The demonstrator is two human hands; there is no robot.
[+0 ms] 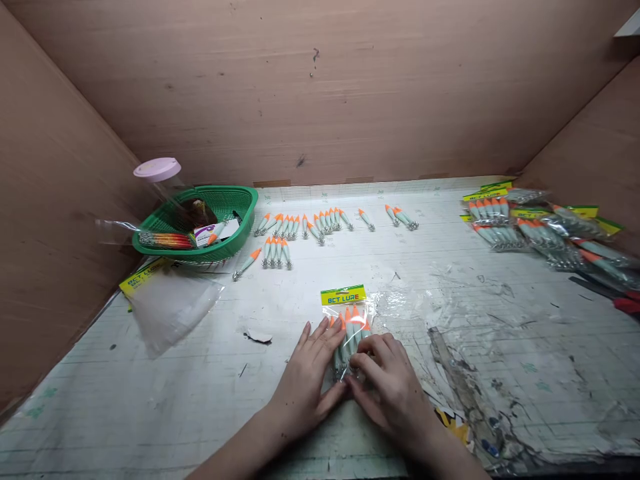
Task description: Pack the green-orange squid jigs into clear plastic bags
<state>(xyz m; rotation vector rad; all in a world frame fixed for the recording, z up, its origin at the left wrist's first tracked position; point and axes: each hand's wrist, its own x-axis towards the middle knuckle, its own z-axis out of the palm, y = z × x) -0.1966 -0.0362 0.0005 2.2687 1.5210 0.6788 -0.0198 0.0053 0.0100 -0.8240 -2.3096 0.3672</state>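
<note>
A clear plastic packet of fishing lures (355, 325) with a yellow "BCT LURE" header lies on the table in front of me. Several pale green squid lures with orange tips are inside it. My left hand (313, 370) rests over the packet's left side, fingers stretched out, thumb near the bottom edge. At the lower right of the packet, my right hand (387, 380) has its fingers curled in a pinch on the plastic. The hands partly cover the lures' hooked ends.
Loose lures (327, 220) lie in rows toward the back. A green basket (245, 200) stands at left, holding packaged lures and a pink-lidded container (157, 170). Unfilled plastic bags (170, 303) lie below it. Filled packets (493, 213) and scissors (595, 287) are at right; tape scraps (450, 360) nearby.
</note>
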